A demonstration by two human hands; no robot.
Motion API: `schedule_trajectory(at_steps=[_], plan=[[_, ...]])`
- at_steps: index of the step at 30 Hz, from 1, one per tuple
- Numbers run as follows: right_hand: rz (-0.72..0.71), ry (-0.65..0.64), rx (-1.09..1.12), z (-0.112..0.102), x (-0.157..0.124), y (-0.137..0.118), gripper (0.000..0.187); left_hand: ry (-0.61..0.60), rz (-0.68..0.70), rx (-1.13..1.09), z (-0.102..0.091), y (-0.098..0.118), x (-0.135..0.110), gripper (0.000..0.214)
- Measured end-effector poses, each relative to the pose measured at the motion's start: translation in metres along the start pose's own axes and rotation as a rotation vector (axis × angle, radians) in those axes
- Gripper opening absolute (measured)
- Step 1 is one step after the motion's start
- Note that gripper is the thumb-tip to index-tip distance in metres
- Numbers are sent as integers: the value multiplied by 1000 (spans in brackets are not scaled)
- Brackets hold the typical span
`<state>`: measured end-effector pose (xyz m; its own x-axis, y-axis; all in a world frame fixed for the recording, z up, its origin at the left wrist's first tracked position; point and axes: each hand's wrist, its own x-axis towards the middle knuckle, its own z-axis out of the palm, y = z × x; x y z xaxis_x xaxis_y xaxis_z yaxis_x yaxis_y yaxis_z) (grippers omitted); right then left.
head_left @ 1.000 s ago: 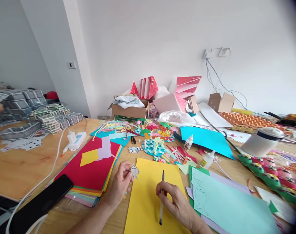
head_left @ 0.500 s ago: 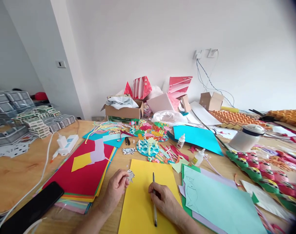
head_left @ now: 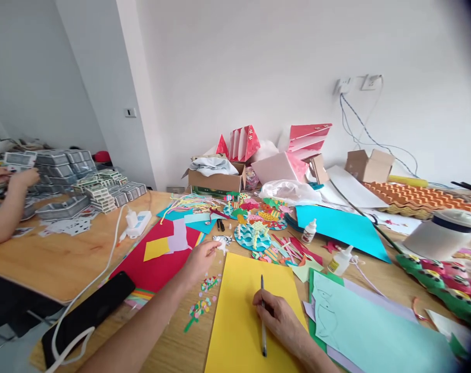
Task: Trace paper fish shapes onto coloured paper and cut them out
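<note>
My left hand [head_left: 201, 260] reaches forward past the yellow sheet, its fingertips pinched at a small white paper cut-out [head_left: 222, 245] with drawn dark lines. That cut-out meets or overlaps another drawn piece lying there; the border between them is unclear. In my right hand [head_left: 275, 315] is a pen [head_left: 263, 331], held upright over the yellow paper [head_left: 243, 290], which bears no visible marks. Right of it lies a pale green sheet [head_left: 375, 321] with fish outlines in pencil. Dotted, colourful paper pieces [head_left: 200, 308] lie under my left forearm's right side.
Coloured paper [head_left: 142, 269] and a black phone [head_left: 91, 311] lie at left. Two glue bottles [head_left: 309, 231] stand behind the yellow sheet, near decorated blue discs [head_left: 253, 237]. A white cable [head_left: 111, 248] crosses the table. Another person's hands [head_left: 24, 178] hold cards at far left.
The view has turned left, bringing another person's hands into sight. My left hand has moved forward with the cut-out, uncovering the dotted pieces. My right hand keeps the pen over the yellow paper.
</note>
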<state>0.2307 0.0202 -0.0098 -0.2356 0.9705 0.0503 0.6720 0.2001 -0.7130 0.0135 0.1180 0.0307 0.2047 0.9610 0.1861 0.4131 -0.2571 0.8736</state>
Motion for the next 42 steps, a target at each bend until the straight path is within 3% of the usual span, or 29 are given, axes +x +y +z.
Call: schedule_trajectory(at_steps=[4,7,12,17,21,26,33,37,42], plan=[[-5,1,0,1,1,1,14,-65,-87,81,6,-13,41,20],[-5,1,-1,1,1,1,14,-101,-133,148,19,-23,61,28],[-5,-2,12,1,1,1,14,-132,-126,286,33,-33,70,29],[-5,8,40,1,0,3,15,-159,-66,411,29,-33,64,26],[2,21,89,3,0,5,16,-191,10,411,29,-18,43,26],[2,51,201,4,1,8,14,-251,58,295,34,3,-8,38],[-16,84,419,0,1,10,24,-312,-20,10,47,8,-71,36],[-29,133,490,-6,-3,-1,29,-450,-153,-470,63,14,-101,53],[-134,192,344,-9,-10,-28,15,-518,-230,-614,77,24,-116,39]])
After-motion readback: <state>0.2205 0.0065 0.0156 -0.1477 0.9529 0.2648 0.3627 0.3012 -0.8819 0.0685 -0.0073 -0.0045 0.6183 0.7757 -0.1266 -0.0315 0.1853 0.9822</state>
